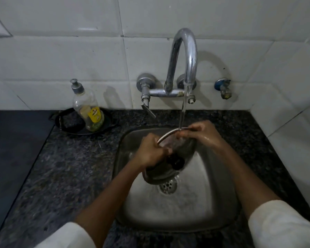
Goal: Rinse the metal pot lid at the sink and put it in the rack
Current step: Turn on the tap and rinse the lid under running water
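Observation:
I hold the metal pot lid point(168, 136) tilted over the steel sink point(213, 185), its upper rim under the running stream from the curved tap point(185, 56). The lid's black knob point(175, 161) faces me, low on the lid. My left hand point(151, 152) grips the lid's left edge. My right hand point(203, 134) holds the upper right rim, wet, right where the water lands. Much of the lid's surface is blurred by water and hidden by my fingers. No rack is in view.
A clear soap bottle point(89, 111) with a yellow label stands in a black dish point(68, 122) on the dark granite counter point(70, 167), left of the sink. The drain point(168, 187) lies below the lid. A small blue valve point(223, 87) sits on the white tiled wall.

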